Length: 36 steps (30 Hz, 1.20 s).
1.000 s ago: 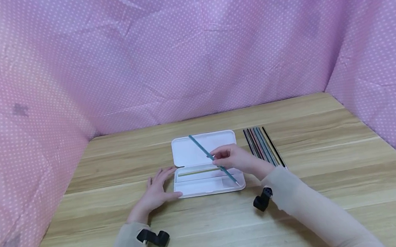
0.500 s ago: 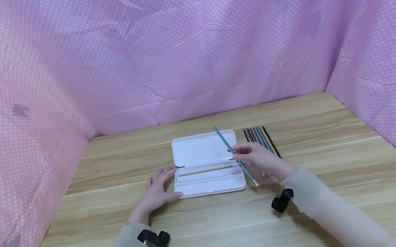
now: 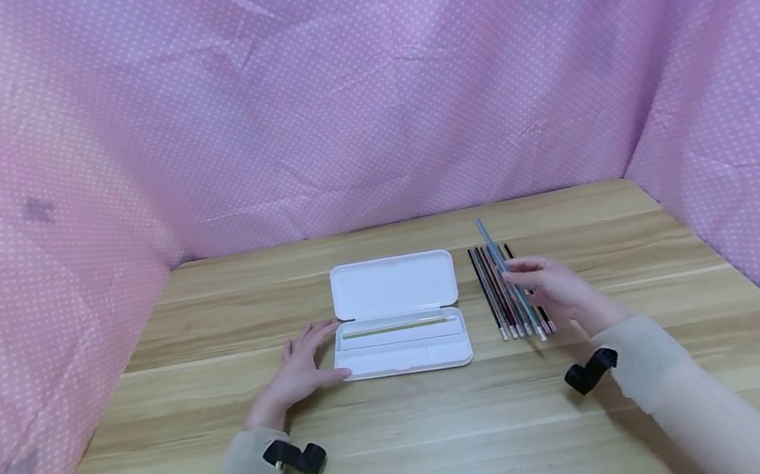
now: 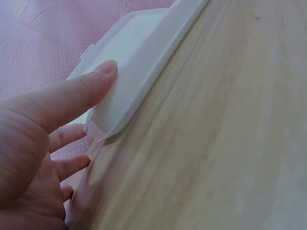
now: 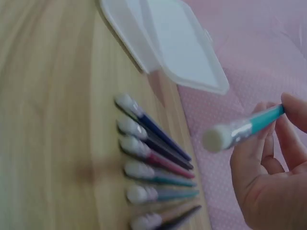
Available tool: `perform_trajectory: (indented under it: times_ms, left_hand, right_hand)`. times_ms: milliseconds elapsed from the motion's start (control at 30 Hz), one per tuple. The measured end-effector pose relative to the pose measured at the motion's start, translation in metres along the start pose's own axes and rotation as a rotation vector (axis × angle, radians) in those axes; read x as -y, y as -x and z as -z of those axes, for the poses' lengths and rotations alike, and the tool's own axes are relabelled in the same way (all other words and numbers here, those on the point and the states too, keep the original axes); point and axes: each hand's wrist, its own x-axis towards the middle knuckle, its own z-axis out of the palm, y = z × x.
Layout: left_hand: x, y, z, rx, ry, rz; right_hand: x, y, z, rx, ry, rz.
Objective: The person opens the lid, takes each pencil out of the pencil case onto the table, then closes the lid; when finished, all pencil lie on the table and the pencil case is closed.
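In the head view my right hand (image 3: 555,286) pinches a teal pencil (image 3: 490,242) between thumb and fingers. It hangs over a row of several pencils (image 3: 490,294) lying side by side on the table. The right wrist view shows the held pencil's white eraser end (image 5: 218,139) toward the camera, with white erasers on the pencils below too. A white pencil case (image 3: 375,362) lies with its lid (image 3: 393,283) folded back. One gold-green pencil (image 3: 392,328) rests in its rear section. My left hand (image 3: 297,373) touches the case's left end, thumb (image 4: 96,81) straight along it and fingers spread.
A wood-grain table (image 3: 407,442) carries everything. Pink dotted cloth (image 3: 363,111) hangs behind the table and on both sides. Black wrist cameras (image 3: 297,456) sit on both forearms.
My right hand has carried the teal pencil rightward, from above the case to above the row of pencils. The left hand and the case have stayed in place.
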Motion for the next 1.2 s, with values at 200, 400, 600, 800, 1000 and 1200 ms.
perform_trajectory:
  times_ms: [200,400,600,800,1000,1200]
  left_hand:
    - [-0.001,-0.001,0.001,0.002,-0.004,0.003]
    - [-0.001,0.0,0.002,0.003,-0.019,0.006]
    - [0.0,0.0,0.002,0.0,-0.019,0.002]
    - [0.001,-0.001,0.002,-0.004,-0.023,-0.002]
    - [0.001,0.0,0.001,0.004,-0.008,0.002]
    - [0.0,0.0,0.0,0.005,0.002,-0.001]
  right_hand:
    - [0.007,0.003,0.027,-0.026,-0.046,-0.036]
    - [0.002,-0.004,0.06,0.039,-0.025,-0.037]
    - [0.005,-0.007,0.072,-0.041,0.148,-0.138]
    - [0.002,-0.013,0.073,-0.126,0.327,-0.174]
    - [-0.007,-0.019,0.072,-0.134,0.458,-0.189]
    - [-0.007,-0.023,0.066,-0.18,0.604,-0.215]
